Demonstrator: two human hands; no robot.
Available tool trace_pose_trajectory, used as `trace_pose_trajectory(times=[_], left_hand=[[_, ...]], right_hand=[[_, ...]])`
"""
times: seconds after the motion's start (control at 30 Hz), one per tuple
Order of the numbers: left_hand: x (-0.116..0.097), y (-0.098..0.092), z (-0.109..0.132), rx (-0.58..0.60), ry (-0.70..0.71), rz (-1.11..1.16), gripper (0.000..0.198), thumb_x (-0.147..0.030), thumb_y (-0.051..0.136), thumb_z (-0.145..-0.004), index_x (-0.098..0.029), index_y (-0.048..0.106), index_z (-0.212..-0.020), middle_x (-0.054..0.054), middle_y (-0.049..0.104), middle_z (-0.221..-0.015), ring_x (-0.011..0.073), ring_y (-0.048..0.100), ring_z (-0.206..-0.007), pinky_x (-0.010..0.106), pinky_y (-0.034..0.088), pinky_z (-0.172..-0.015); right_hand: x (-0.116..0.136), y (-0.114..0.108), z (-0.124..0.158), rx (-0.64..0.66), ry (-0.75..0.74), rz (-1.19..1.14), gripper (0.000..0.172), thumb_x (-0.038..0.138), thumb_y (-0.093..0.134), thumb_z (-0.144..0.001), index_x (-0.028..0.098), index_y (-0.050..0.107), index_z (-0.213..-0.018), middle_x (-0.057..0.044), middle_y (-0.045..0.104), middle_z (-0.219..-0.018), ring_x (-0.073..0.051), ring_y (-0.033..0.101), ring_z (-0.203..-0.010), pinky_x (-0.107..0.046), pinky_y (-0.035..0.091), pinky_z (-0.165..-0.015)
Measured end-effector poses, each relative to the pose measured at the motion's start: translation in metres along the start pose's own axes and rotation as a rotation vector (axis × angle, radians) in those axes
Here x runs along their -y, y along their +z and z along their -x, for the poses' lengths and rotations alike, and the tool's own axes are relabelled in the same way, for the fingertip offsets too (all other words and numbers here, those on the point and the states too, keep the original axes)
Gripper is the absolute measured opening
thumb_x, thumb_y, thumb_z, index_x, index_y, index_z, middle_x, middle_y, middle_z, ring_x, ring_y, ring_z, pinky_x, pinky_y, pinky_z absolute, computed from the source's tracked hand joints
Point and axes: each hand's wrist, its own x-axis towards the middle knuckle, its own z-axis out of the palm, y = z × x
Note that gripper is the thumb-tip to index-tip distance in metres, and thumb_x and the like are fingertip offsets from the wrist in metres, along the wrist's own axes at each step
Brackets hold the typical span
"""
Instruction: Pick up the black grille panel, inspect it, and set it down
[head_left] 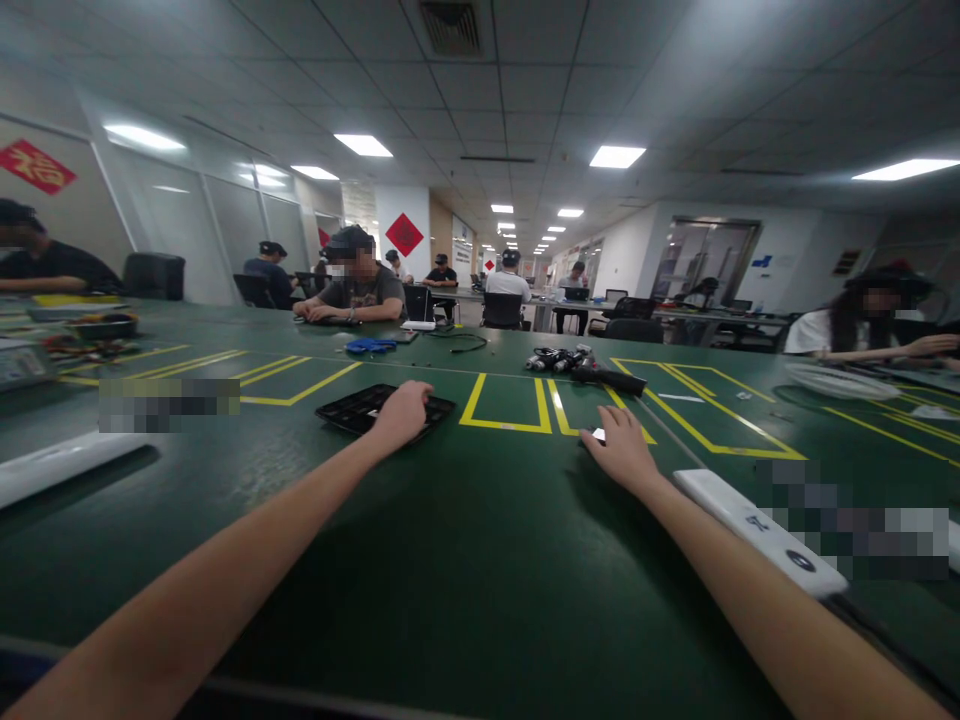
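My left hand (403, 410) rests on a black tray (360, 406) with a grid of cells; its fingers are curled over the tray's near right part. My right hand (622, 446) lies flat on the green table (465, 560), fingers spread forward, with a small white object (598, 435) under its fingertips. Both forearms stretch out from the near edge.
Yellow tape rectangles (506, 405) mark the table ahead. Black and silver tool parts (577, 365) lie beyond my right hand. A long white bar (757, 530) lies by my right forearm. Blue item (370, 346) and a cable lie farther back. Several seated people work around the tables.
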Motion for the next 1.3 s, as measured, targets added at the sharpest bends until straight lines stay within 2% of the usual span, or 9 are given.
trace_pose_trajectory(times=[0.17, 0.27, 0.37, 0.5, 0.7, 0.83, 1.07, 1.17, 1.3], left_hand=[[-0.042, 0.042, 0.023, 0.165, 0.301, 0.27, 0.042, -0.004, 0.037, -0.074, -0.015, 0.059, -0.108, 0.011, 0.06, -0.114, 0.0219, 0.054, -0.106, 0.033, 0.037, -0.095], [-0.041, 0.055, 0.025, 0.288, 0.335, 0.165, 0.038, -0.009, 0.037, -0.079, -0.013, 0.058, -0.11, 0.012, 0.057, -0.12, 0.0227, 0.05, -0.112, 0.035, 0.034, -0.099], [-0.04, 0.052, 0.027, 0.23, 0.362, 0.068, 0.037, -0.021, 0.038, -0.084, -0.01, 0.053, -0.116, 0.015, 0.051, -0.127, 0.023, 0.046, -0.118, 0.037, 0.032, -0.1], [-0.056, 0.041, 0.048, 0.128, 0.508, 0.039, 0.045, -0.036, 0.04, -0.086, -0.012, 0.048, -0.123, 0.013, 0.039, -0.137, 0.0226, 0.032, -0.128, 0.039, 0.023, -0.106], [-0.087, 0.026, 0.082, 0.518, 0.76, 0.099, 0.058, -0.052, 0.03, -0.087, -0.016, 0.037, -0.133, 0.011, 0.032, -0.142, 0.0235, 0.028, -0.13, 0.041, 0.021, -0.105], [-0.092, 0.019, 0.084, 0.538, 0.755, 0.094, 0.055, -0.05, 0.028, -0.088, -0.018, 0.037, -0.133, 0.009, 0.034, -0.141, 0.0224, 0.03, -0.129, 0.039, 0.022, -0.104], [-0.086, 0.014, 0.062, 0.178, 0.441, -0.232, 0.038, -0.042, 0.037, -0.087, -0.012, 0.055, -0.102, 0.013, 0.059, -0.1, 0.0243, 0.057, -0.089, 0.035, 0.043, -0.075], [-0.074, 0.016, 0.049, 0.224, 0.287, -0.311, 0.038, -0.042, 0.036, -0.087, -0.011, 0.052, -0.101, 0.014, 0.061, -0.088, 0.0246, 0.06, -0.079, 0.032, 0.044, -0.065], [-0.061, 0.025, 0.044, 0.318, 0.326, -0.276, 0.02, -0.024, 0.037, -0.087, -0.013, 0.052, -0.096, 0.012, 0.062, -0.085, 0.023, 0.06, -0.079, 0.031, 0.044, -0.065]], right_hand=[[0.054, 0.003, 0.024, 0.18, -0.206, -0.208, 0.06, 0.051, 0.038, -0.083, 0.013, 0.042, -0.129, -0.015, 0.04, -0.136, -0.032, 0.028, -0.129, -0.052, 0.02, -0.104], [0.073, 0.001, 0.034, 0.413, -0.247, -0.208, 0.064, 0.056, 0.033, -0.084, 0.014, 0.04, -0.132, -0.014, 0.035, -0.14, -0.03, 0.025, -0.131, -0.052, 0.017, -0.105], [0.081, -0.005, 0.038, 0.523, -0.273, -0.16, 0.067, 0.057, 0.025, -0.085, 0.012, 0.037, -0.134, -0.013, 0.031, -0.142, -0.029, 0.023, -0.132, -0.05, 0.017, -0.106], [0.077, -0.01, 0.032, 0.476, -0.3, -0.122, 0.061, 0.051, 0.024, -0.088, 0.012, 0.039, -0.132, -0.012, 0.036, -0.14, -0.028, 0.027, -0.13, -0.046, 0.019, -0.106], [0.029, -0.009, 0.009, 0.157, -0.161, 0.093, 0.052, 0.038, 0.03, -0.088, 0.011, 0.04, -0.131, -0.012, 0.036, -0.14, -0.029, 0.023, -0.131, -0.046, 0.017, -0.106], [-0.008, -0.004, 0.001, 0.18, 0.033, 0.212, 0.051, 0.039, 0.034, -0.087, 0.011, 0.041, -0.129, -0.015, 0.037, -0.138, -0.034, 0.027, -0.128, -0.052, 0.022, -0.1], [-0.018, -0.006, 0.001, 0.308, 0.049, 0.201, 0.04, 0.036, 0.037, -0.086, 0.013, 0.051, -0.115, -0.016, 0.056, -0.114, -0.027, 0.051, -0.104, -0.037, 0.034, -0.088], [-0.019, -0.007, 0.001, 0.311, 0.034, 0.207, 0.038, 0.035, 0.038, -0.086, 0.012, 0.052, -0.113, -0.017, 0.057, -0.111, -0.026, 0.052, -0.101, -0.035, 0.034, -0.087], [-0.021, -0.007, 0.001, 0.297, 0.021, 0.21, 0.038, 0.035, 0.037, -0.086, 0.011, 0.053, -0.111, -0.017, 0.058, -0.11, -0.027, 0.052, -0.1, -0.035, 0.034, -0.085]])
